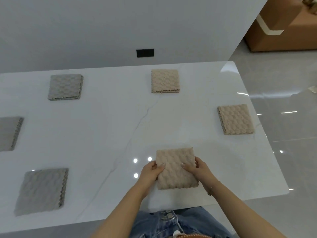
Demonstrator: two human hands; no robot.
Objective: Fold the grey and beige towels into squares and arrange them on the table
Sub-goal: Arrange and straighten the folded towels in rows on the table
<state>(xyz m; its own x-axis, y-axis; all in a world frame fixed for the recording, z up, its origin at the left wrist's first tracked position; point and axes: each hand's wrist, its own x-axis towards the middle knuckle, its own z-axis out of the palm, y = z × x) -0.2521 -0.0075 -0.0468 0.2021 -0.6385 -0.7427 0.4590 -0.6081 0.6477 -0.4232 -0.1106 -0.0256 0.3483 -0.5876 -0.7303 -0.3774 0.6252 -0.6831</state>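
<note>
Denim jeans (173, 222), worn by the person, fill the near edge of the head view, with metal buttons at the waist.

Left hand (152, 170): grips the left edge of the near beige towel (176, 169), thumb lying on top and fingers curled at the edge. Narrow grip, holding cloth.

Right hand (199, 169): grips the right edge of the same towel, thumb on top and fingers wrapped round the side. Narrow grip, holding cloth.

Near beige towel: folded square, bubble-textured, on the white table (103, 134) close to its near edge, right of centre, between both hands.

Right beige towel (235, 119): folded square, flat, near the table's right edge, well apart from the held one.

Far beige towel (165, 81): folded square, flat, at the far side, right of centre.

Far grey towel (65, 87): folded square, flat, at the far side, left of centre.

Left grey towel (9, 133): folded, flat, partly cut off by the left frame edge.

Near grey towel (42, 190): folded square, flat, near left.

White wall (120, 23): beyond the table, with a black rectangular plate (145, 53).

Glossy tiled floor (283, 83): on the right, with brown furniture (283, 31) at far right.
</note>
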